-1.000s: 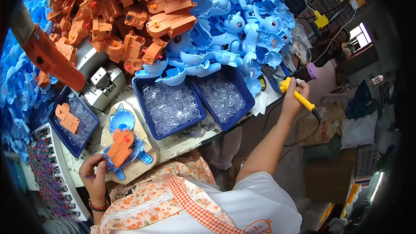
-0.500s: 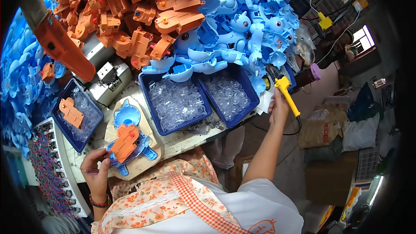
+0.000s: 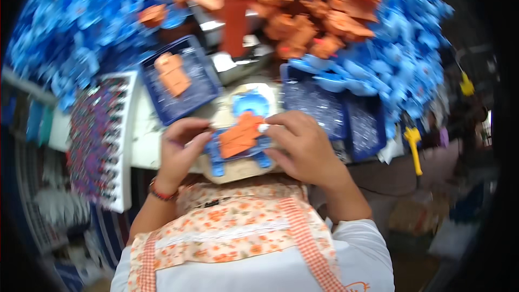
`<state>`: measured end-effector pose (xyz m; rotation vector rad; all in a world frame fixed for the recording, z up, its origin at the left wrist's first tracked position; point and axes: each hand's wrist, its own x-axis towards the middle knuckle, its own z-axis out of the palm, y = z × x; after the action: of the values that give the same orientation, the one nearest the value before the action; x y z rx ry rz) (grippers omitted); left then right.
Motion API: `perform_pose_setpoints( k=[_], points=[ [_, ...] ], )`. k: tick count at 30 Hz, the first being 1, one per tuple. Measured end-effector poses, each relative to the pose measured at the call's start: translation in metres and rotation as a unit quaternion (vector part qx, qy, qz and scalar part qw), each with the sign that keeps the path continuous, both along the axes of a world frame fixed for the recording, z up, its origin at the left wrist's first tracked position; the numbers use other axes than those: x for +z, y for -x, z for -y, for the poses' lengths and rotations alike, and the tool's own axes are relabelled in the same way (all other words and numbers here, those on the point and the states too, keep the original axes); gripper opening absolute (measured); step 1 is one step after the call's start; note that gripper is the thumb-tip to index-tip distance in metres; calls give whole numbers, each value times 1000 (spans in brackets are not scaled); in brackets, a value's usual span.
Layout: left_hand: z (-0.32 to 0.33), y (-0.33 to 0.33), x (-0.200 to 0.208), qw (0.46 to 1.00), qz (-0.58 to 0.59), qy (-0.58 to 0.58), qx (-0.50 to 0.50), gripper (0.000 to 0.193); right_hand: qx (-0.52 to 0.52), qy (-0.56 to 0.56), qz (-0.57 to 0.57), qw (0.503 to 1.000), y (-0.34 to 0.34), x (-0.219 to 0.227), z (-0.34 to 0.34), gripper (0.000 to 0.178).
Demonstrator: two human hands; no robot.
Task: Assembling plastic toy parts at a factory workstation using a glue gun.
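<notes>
On a pale wooden fixture (image 3: 238,176) lies a light-blue plastic toy body shell (image 3: 217,166) with leg-like parts. An orange plastic housing (image 3: 238,138) rests in it, and a round blue shell half (image 3: 250,104) sits just beyond. My left hand (image 3: 181,151) is at the left side of the shell, thumb and forefinger apart, with nothing visible between them. From the right, my right hand (image 3: 308,148) reaches over the housing's edge, fingers bent. A small white bit (image 3: 263,128) shows at its fingertips, too blurred to name.
A blue bin (image 3: 159,105) with another orange housing stands left; blue bins (image 3: 348,151) of clear parts stand right. A white rack (image 3: 128,140) holds wired parts. Orange housings (image 3: 346,24) and blue shells (image 3: 92,27) are heaped behind. A yellow-handled tool (image 3: 413,148) hangs at right.
My right hand has left the yellow-handled tool and come to the housing. The left hand has shifted from the shell's lower corner to its upper left side. The view has swung left and blurred.
</notes>
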<state>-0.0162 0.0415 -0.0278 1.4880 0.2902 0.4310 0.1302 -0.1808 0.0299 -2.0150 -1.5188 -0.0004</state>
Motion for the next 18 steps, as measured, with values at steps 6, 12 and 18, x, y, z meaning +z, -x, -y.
perform_pose_setpoints(
  k=[6,12,18],
  points=[
    [1,-3,3,998,13,69,-9,20,56,37,63,996,-2,-6,-25,42],
    [-3,2,-5,998,18,51,-12,18,61,43,134,988,-1,-18,-35,43],
    [-10,15,-12,999,28,10,-27,18,96,47,125,986,-3,-16,-45,28]
  ],
)
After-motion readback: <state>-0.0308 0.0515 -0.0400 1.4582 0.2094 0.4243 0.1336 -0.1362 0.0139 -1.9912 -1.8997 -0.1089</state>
